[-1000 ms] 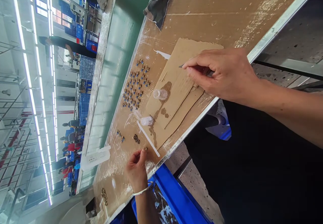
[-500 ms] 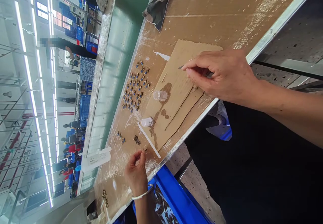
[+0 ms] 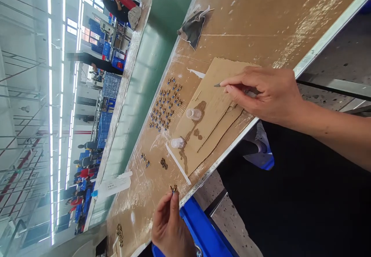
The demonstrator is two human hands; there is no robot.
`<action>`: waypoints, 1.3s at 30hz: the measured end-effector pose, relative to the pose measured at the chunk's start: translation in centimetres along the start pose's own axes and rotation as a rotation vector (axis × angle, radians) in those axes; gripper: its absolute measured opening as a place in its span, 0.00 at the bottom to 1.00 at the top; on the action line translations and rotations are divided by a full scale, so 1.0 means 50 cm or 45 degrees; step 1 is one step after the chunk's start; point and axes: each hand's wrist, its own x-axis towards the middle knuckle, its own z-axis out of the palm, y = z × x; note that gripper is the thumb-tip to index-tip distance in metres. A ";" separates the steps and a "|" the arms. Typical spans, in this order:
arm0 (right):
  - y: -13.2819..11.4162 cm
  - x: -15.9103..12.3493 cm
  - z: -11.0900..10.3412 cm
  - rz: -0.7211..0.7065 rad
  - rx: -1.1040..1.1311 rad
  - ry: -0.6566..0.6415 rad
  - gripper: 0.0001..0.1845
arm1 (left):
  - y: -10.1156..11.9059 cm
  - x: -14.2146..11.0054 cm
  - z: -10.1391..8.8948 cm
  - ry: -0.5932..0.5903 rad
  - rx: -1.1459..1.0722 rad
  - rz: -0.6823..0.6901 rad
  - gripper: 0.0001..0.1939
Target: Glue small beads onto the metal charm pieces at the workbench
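Observation:
My left hand (image 3: 173, 220) pinches a small brass-coloured and blue metal piece (image 3: 174, 188) upright between thumb and fingertips, over the table's near edge. My right hand (image 3: 261, 92) is closed around a thin tool with a dark pointed tip (image 3: 218, 85), held over the cardboard sheet (image 3: 220, 71); its shaft is mostly hidden by the fingers. Two small clear bottles (image 3: 194, 114) stand on the cardboard among wet stains. Beyond them lie many similar blue and brass pieces (image 3: 164, 111) in loose rows, with several more in a smaller group (image 3: 145, 159).
A little heap of dark parts (image 3: 164, 163) lies near a white strip (image 3: 178, 164). A dark cloth (image 3: 193, 29) sits at the far end, and a white label sheet (image 3: 116, 184) by the far edge. Below the table edge is a blue bin (image 3: 199, 226). People work in the background.
My left hand has come nearer with the small piece raised and more visible. My right hand keeps its grip on the pointed tool over the cardboard. The whole view has shifted slightly.

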 end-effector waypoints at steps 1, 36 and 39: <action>-0.003 -0.002 0.000 -0.062 0.021 0.017 0.07 | -0.003 -0.009 0.001 -0.049 -0.108 -0.044 0.12; -0.171 -0.096 -0.001 -0.518 0.676 -0.830 0.14 | 0.023 -0.070 0.021 -0.490 -0.004 0.893 0.02; -0.171 -0.097 0.000 -0.518 0.729 -0.765 0.13 | 0.027 -0.067 0.018 -0.489 0.079 0.994 0.01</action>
